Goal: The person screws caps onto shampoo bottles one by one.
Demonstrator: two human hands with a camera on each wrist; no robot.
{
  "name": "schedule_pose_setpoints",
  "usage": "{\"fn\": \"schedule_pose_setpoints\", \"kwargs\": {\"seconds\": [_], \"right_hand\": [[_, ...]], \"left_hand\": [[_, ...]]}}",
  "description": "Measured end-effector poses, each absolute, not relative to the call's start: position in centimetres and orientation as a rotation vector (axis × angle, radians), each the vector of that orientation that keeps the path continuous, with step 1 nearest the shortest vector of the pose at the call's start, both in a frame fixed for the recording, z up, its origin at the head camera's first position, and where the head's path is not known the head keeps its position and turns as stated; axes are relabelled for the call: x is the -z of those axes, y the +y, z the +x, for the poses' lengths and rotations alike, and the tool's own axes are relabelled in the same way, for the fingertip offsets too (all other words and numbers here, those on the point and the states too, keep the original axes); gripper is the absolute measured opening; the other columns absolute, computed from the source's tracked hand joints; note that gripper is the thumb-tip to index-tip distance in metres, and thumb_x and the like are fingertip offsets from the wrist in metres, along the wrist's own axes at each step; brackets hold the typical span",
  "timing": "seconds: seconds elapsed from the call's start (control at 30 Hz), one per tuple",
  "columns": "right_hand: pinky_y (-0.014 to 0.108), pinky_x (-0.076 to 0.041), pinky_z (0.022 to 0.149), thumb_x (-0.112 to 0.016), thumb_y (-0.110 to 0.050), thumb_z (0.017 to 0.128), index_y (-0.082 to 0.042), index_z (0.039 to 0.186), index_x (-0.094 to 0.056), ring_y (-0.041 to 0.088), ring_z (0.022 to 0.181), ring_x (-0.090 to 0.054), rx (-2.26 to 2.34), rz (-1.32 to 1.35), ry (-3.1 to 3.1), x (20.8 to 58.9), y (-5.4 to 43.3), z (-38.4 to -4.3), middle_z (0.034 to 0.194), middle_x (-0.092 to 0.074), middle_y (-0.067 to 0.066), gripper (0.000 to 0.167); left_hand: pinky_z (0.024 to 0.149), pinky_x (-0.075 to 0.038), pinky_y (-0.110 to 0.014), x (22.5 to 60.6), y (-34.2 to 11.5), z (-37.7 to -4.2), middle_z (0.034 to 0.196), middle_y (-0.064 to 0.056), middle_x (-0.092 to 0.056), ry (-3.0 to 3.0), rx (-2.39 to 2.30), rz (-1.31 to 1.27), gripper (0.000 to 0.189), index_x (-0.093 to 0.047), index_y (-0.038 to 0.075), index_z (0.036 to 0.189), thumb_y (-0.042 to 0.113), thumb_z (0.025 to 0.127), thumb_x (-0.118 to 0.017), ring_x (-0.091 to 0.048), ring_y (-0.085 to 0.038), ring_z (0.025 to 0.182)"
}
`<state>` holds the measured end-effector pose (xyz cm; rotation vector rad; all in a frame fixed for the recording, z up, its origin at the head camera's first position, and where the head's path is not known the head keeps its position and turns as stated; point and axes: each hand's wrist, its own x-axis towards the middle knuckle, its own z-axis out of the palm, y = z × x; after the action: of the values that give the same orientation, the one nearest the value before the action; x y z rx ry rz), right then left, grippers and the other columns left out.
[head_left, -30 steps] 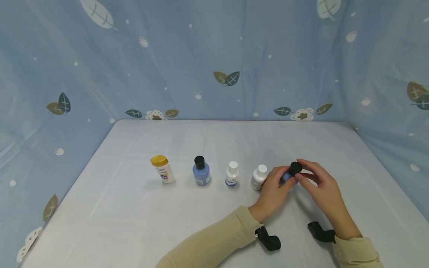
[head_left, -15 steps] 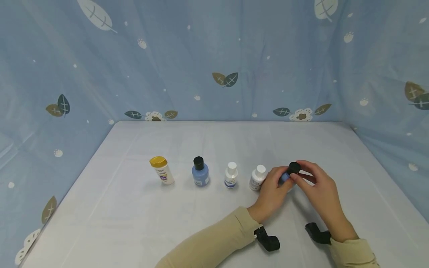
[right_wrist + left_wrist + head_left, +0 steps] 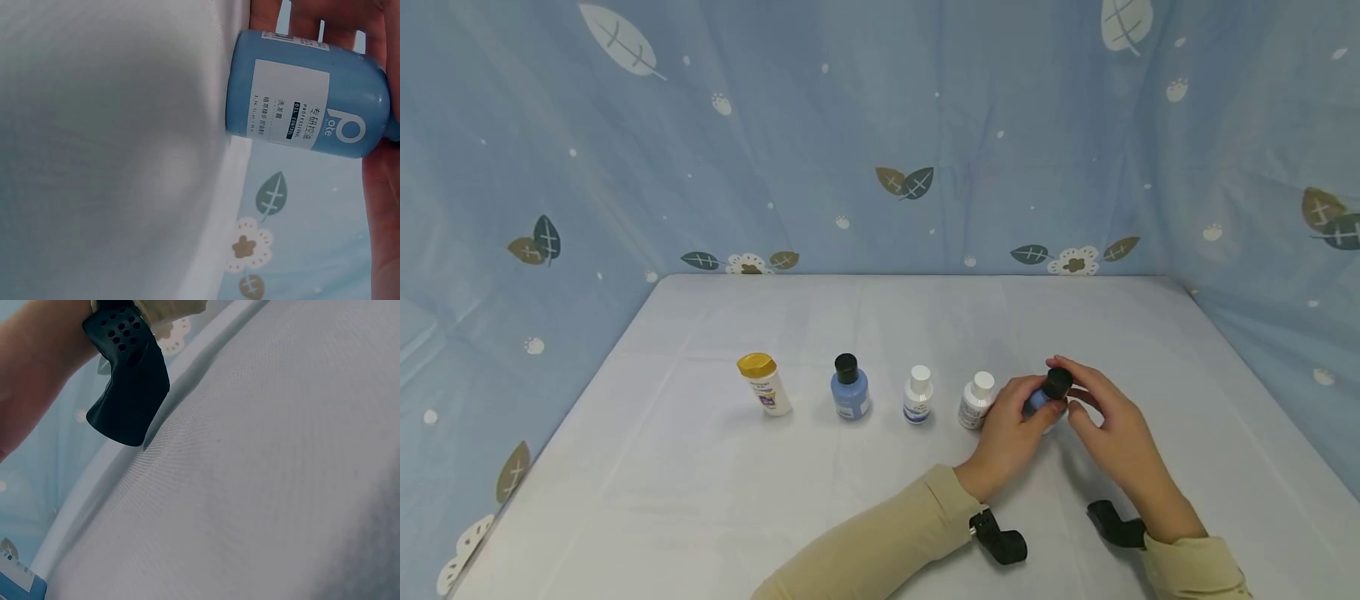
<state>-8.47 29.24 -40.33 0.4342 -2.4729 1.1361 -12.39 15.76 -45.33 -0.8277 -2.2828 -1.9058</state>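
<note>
My left hand (image 3: 1009,427) holds a blue shampoo bottle (image 3: 1037,402) at the right of the table, its fingers round the body. In the right wrist view the labelled side of this bottle (image 3: 300,94) shows large, with fingers along it. The bottle's black cap (image 3: 1059,382) is on top. My right hand (image 3: 1116,425) has its fingers curled round the cap, the index fingertip behind it and the thumb at its near right side. A white bottle (image 3: 977,402) stands close beside the left hand's fingers. Part of a blue bottle (image 3: 22,580) shows in the left wrist view's corner.
Further left stand another white bottle (image 3: 918,396), a blue bottle with a black cap (image 3: 850,392) and a white bottle with a gold cap (image 3: 765,385). They form a loose row on the white-covered table (image 3: 662,500). A patterned blue curtain (image 3: 850,100) encloses the back and sides.
My right hand has turned at the cap: the index fingertip has moved left behind it and the thumb right and nearer. The left hand keeps its hold on the shampoo bottle.
</note>
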Motion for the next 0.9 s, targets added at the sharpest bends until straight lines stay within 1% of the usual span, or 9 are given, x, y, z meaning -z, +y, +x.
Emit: {"fn": "schedule_pose_setpoints", "kwargs": {"seconds": [0.07,0.17,0.23,0.5,0.73,0.8,0.9], "right_hand": [[0.013,-0.037,0.087,-0.048,0.011,0.082,-0.018,0.129,-0.048,0.006,0.114,-0.044,-1.129,0.386,-2.491,40.37,29.31,-8.35,0.125,-0.05,-0.002,0.055],[0.011,-0.037,0.086,-0.048,0.005,0.086,-0.016,0.126,-0.051,0.005,0.113,-0.046,-1.135,0.35,-2.489,40.41,29.41,-8.25,0.122,-0.052,-0.002,0.046],[0.01,-0.037,0.085,-0.048,0.004,0.087,-0.014,0.126,-0.052,0.005,0.112,-0.046,-1.142,0.347,-2.48,40.48,29.49,-8.26,0.122,-0.053,-0.001,0.043],[0.013,-0.039,0.085,-0.05,0.004,0.086,-0.017,0.126,-0.051,0.007,0.11,-0.049,-1.217,0.345,-2.453,40.58,29.55,-8.29,0.121,-0.054,0.0,0.045],[0.011,-0.04,0.081,-0.051,0.008,0.084,-0.012,0.124,-0.053,0.004,0.108,-0.05,-1.154,0.367,-2.401,40.46,29.35,-8.37,0.118,-0.056,0.007,0.046],[0.01,-0.039,0.081,-0.051,0.009,0.083,-0.013,0.124,-0.053,0.003,0.109,-0.049,-1.144,0.368,-2.4,40.42,29.3,-8.36,0.117,-0.057,0.008,0.047],[0.009,-0.039,0.081,-0.05,0.013,0.082,-0.007,0.123,-0.053,0.0,0.108,-0.049,-1.132,0.375,-2.398,39.65,28.75,-8.06,0.115,-0.057,0.011,0.046]], "left_hand": [[0.088,-0.037,-0.02,45.38,15.76,-12.38,0.112,0.009,-0.052,-2.287,1.905,-0.826,0.03,-0.056,0.019,0.115,0.034,0.089,-0.053,-0.045,-0.002,0.105],[0.088,-0.037,-0.02,45.46,15.75,-12.38,0.112,0.009,-0.051,-2.297,1.912,-0.823,0.031,-0.055,0.019,0.116,0.035,0.089,-0.052,-0.045,-0.002,0.104],[0.088,-0.037,-0.02,45.5,15.74,-12.39,0.112,0.009,-0.051,-2.3,1.917,-0.824,0.032,-0.055,0.02,0.116,0.036,0.089,-0.052,-0.045,-0.002,0.104],[0.088,-0.037,-0.02,45.53,15.64,-12.36,0.113,0.01,-0.051,-2.293,1.909,-0.84,0.032,-0.055,0.019,0.117,0.035,0.09,-0.052,-0.045,-0.001,0.105],[0.087,-0.038,-0.021,45.25,15.5,-12.35,0.114,0.01,-0.051,-2.281,1.913,-0.862,0.032,-0.055,0.019,0.118,0.035,0.09,-0.052,-0.045,-0.001,0.105],[0.087,-0.038,-0.021,45.22,15.47,-12.32,0.114,0.009,-0.051,-2.28,1.914,-0.861,0.032,-0.055,0.019,0.117,0.034,0.09,-0.052,-0.045,-0.001,0.105],[0.087,-0.038,-0.02,45.21,15.51,-12.32,0.113,0.009,-0.052,-2.276,1.913,-0.857,0.031,-0.056,0.019,0.117,0.033,0.089,-0.053,-0.046,-0.001,0.105]]}}
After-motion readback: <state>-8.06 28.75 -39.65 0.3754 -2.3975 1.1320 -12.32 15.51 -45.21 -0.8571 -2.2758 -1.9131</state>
